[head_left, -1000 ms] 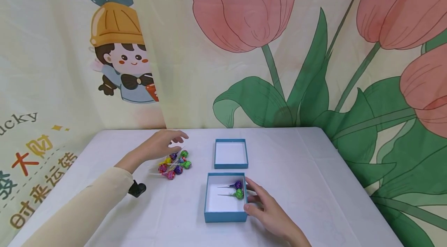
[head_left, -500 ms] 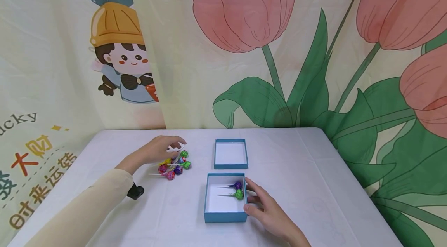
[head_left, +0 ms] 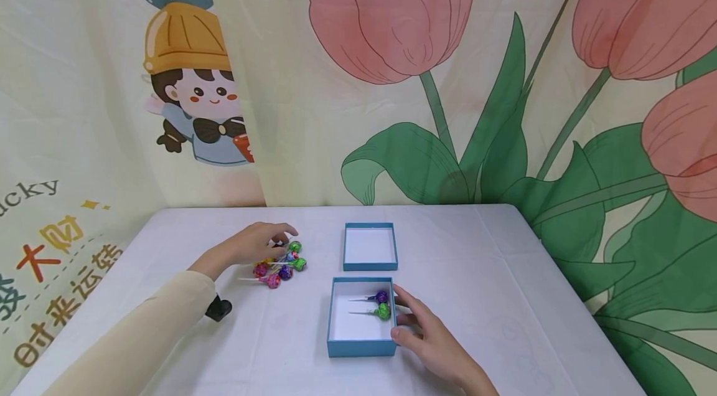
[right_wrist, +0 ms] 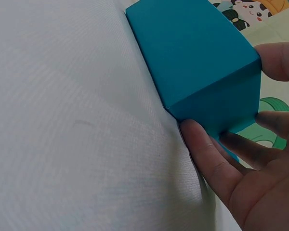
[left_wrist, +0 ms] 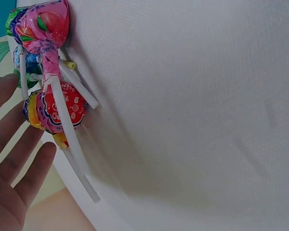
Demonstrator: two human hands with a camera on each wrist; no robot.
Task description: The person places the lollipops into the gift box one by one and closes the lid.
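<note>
Here's the bare left hand [head_left: 252, 245], fingers spread and lightly bent right over a heap of round, bright-wrapped lollipops on white sticks [head_left: 286, 272] on the white-covered surface [head_left: 470, 271], though whether a fingertip touches one I can't tell. Across on the other side, the right hand [head_left: 428, 340] has its fingers spread too, tips resting against the right wall of a square blue box with a white inside [head_left: 361, 348]. Inside, a purple-wrapped lollipop [head_left: 382, 297] and a green-wrapped one [head_left: 383, 311] lie by that wall, sticks pointing left.
</note>
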